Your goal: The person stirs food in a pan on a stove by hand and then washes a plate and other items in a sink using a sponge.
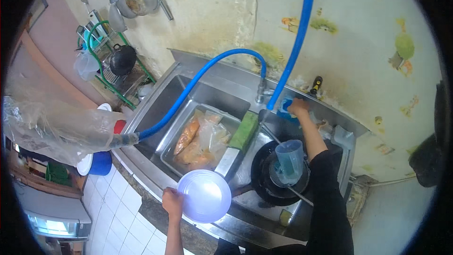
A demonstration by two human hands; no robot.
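My left hand [173, 201] grips the rim of a pale lavender round plate or lid [204, 196] above the sink's front edge. My right hand [298, 108] reaches to the back ledge of the sink, at a blue container [286, 110]; its fingers are partly hidden, and whether they hold something cannot be told. Below that arm, a translucent blue measuring jug [291, 159] rests over a black wok [260, 184] in the right basin. A long-handled metal tool [299, 196] lies across the wok.
Bags of orange food [187, 136] sit in a water-filled metal tray in the left basin. A green pad [245, 131] lies on the divider. Blue hoses [297, 42] hang over the steel sink [230, 228]. A rack with a black pan [122, 60] stands left.
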